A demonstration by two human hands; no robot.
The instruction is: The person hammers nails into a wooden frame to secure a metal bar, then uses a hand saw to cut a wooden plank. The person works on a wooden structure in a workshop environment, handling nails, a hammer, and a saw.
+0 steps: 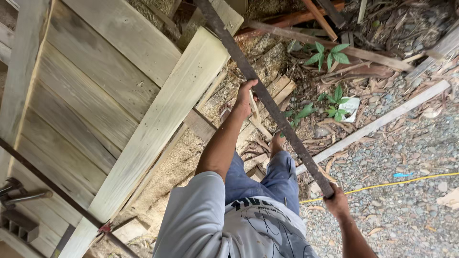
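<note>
Left hand (245,98): we've got it closed around the long dark bar (265,100), gripping partway along its length.
Right hand (337,200): clamped shut on the near end of that same bar, down by our right hip.
Bar: it runs on a slant from the right hand up past the left hand and out of the top of the view, held clear of the ground, just beside the edge of the pale plank (162,124).
Surface: we see a wide platform of weathered boards (81,95) on the left, and the pale plank lies slanted across it; a thin dark rod (52,188) crosses the near corner, with dark metal clamp parts (19,191) at the far left edge.
Ground: sawdust (177,162) beside the boards, gravel (397,157) on the right, with a yellow cord (392,183) strung across it.
Surroundings: outdoors, scrap timber (377,122) and dry leaves lying about, a few green seedlings (330,55) poking through.
</note>
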